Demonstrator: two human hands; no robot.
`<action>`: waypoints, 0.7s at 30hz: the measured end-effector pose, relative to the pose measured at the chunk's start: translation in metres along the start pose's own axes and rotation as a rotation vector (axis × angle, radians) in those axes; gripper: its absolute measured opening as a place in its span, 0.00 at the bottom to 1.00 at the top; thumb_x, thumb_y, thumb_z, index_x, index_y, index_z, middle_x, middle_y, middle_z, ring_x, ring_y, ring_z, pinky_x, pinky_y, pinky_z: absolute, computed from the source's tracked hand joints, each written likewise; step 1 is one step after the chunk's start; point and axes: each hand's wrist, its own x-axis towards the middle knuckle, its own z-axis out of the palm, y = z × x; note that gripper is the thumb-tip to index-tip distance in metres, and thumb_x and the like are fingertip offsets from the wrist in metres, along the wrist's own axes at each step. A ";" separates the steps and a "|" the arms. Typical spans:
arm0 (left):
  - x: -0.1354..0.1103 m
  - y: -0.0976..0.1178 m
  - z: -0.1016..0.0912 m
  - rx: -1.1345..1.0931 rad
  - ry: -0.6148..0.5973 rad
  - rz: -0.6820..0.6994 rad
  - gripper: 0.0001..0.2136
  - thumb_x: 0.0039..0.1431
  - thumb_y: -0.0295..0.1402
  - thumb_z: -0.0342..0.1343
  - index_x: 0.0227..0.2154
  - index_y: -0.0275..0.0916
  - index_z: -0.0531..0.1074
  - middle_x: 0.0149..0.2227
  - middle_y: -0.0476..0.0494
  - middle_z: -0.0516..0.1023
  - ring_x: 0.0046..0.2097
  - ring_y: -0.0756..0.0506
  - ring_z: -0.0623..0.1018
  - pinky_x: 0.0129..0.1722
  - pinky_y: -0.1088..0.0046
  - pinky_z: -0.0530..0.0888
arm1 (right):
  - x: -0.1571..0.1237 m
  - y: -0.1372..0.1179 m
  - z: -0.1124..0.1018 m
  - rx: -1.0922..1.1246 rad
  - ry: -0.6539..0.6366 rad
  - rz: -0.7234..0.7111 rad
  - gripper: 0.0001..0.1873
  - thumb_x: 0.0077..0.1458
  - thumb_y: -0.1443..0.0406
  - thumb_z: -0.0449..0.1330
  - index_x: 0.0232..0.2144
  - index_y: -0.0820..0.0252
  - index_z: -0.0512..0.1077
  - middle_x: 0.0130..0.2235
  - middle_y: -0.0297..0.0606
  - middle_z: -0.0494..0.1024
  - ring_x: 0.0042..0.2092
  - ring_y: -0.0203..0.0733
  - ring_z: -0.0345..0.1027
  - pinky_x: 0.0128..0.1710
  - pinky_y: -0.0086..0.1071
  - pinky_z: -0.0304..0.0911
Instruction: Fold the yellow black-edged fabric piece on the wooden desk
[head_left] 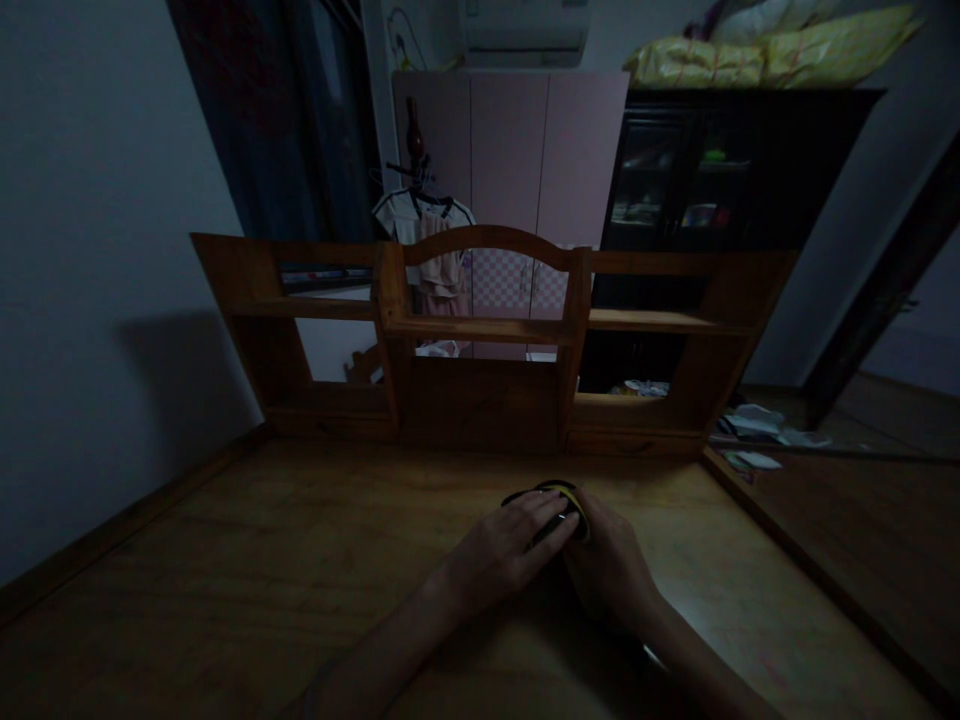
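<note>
Both hands meet around a small dark rounded object with a yellow band along its rim (577, 500); its kind I cannot make out in the dim light. My left hand (517, 535) lies across its top and left side, fingers bent over it. Wrapped along its right side is my right hand (611, 550), whose fingertips are mostly hidden. The lower part of the object is covered by the hands and their shadow. Beneath them spreads a wooden desktop (337, 560).
A wooden desk shelf (480, 330) with several open compartments and small drawers stands at the desk's back edge. A wall (112, 250) borders the left side, and a raised wooden edge (810, 570) runs along the right. Pink wardrobe doors (510, 150) rise behind.
</note>
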 end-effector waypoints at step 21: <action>-0.008 0.003 0.003 0.097 0.050 -0.001 0.20 0.69 0.23 0.41 0.61 0.35 0.57 0.60 0.36 0.63 0.65 0.39 0.59 0.62 0.56 0.66 | 0.002 -0.014 0.003 0.499 0.031 0.196 0.20 0.47 0.67 0.60 0.46 0.58 0.72 0.43 0.41 0.80 0.43 0.51 0.74 0.44 0.39 0.69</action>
